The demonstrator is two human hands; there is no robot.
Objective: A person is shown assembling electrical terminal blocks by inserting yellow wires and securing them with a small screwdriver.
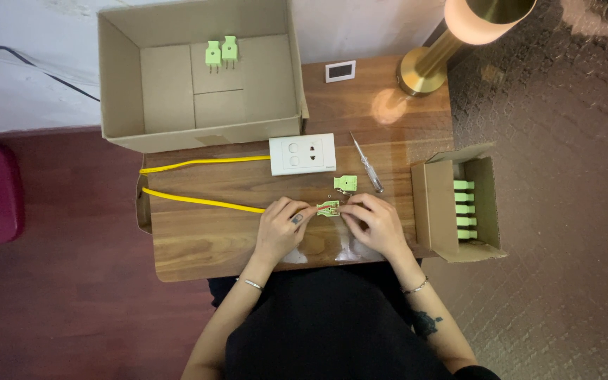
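Note:
My left hand [281, 226] and my right hand [376, 222] meet over an opened green plug half [328, 208] on the wooden table [198, 239]. Both pinch it at its sides. A yellow cable [202, 201] runs from the left under my left hand to the plug. The other green plug half [345, 183] lies just beyond, near a screwdriver [369, 167] with a clear handle.
A white wall socket plate [302, 154] lies behind the hands, with the yellow cable looping to it. A large open cardboard box [198, 74] holds two green plugs [220, 53]. A small box [459, 204] at right holds several green plugs. A brass lamp [431, 60] stands at back right.

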